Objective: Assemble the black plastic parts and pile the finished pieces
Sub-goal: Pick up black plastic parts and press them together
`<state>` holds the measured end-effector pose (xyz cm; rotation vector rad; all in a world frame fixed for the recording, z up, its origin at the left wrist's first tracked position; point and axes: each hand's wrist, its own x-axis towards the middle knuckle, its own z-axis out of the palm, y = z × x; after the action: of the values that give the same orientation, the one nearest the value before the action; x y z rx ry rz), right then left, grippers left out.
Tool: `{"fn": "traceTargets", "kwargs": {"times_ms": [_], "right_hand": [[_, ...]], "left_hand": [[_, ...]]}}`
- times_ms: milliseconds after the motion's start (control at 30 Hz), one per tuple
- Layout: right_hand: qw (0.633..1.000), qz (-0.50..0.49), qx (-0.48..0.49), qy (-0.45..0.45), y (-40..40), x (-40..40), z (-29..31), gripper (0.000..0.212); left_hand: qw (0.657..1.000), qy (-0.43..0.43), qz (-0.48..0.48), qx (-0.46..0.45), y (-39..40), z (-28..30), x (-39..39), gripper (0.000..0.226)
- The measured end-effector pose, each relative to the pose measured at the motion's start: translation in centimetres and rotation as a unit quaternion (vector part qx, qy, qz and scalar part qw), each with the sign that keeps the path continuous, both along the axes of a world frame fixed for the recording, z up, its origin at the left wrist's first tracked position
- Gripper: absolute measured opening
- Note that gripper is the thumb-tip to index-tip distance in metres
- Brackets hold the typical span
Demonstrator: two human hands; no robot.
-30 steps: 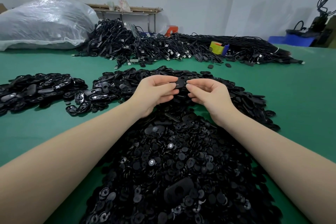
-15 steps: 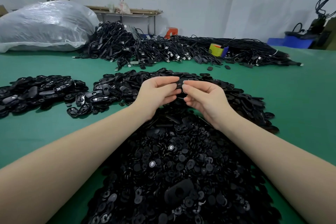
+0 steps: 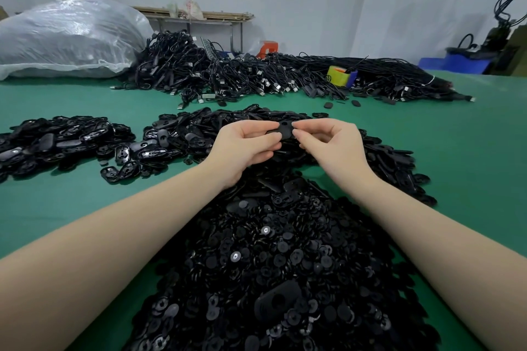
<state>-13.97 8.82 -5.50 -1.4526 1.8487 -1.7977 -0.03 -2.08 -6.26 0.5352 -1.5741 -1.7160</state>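
Surface: green counter (image 3: 456,157) is filling most of the frame, with a pale wall running behind it along the top.
Held part: a flat black oval piece (image 3: 282,131) with a small hole is being held just above centre, over the far heap.
Left hand: the left hand (image 3: 243,147) is pinching the piece's left end between thumb and curled fingers.
Right hand: the right hand (image 3: 330,142) is pinching its right end the same way, fingers curled in.
Near pile: a heap of small black discs (image 3: 285,259) is spreading across the lower centre between the forearms, with a larger oval shell (image 3: 278,300) lying on it.
Far pile: oval black shells (image 3: 385,157) are lying heaped behind and to the right of the hands.
Left pile: another pile of black pieces (image 3: 57,139) is sitting at the left edge, apart from the rest.
Background: tangled black cables (image 3: 256,77) are stretching across the upper centre; a clear plastic sack (image 3: 71,37) is slumping at upper left.
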Motion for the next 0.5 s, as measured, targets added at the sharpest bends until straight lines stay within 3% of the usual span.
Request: {"fn": "traceTargets", "kwargs": {"times_ms": [267, 500], "right_hand": [[0.998, -0.032, -0.032, 0.040, 0.09, 0.11, -0.35, 0.017], [0.990, -0.038, -0.023, 0.132, 0.07, 0.44, 0.03, 0.013]], "left_hand": [[1.000, -0.007, -0.024, 0.011, -0.01, 0.09, 0.15, 0.019], [0.998, -0.031, -0.032, -0.035, 0.53, 0.23, 0.12, 0.019]]}}
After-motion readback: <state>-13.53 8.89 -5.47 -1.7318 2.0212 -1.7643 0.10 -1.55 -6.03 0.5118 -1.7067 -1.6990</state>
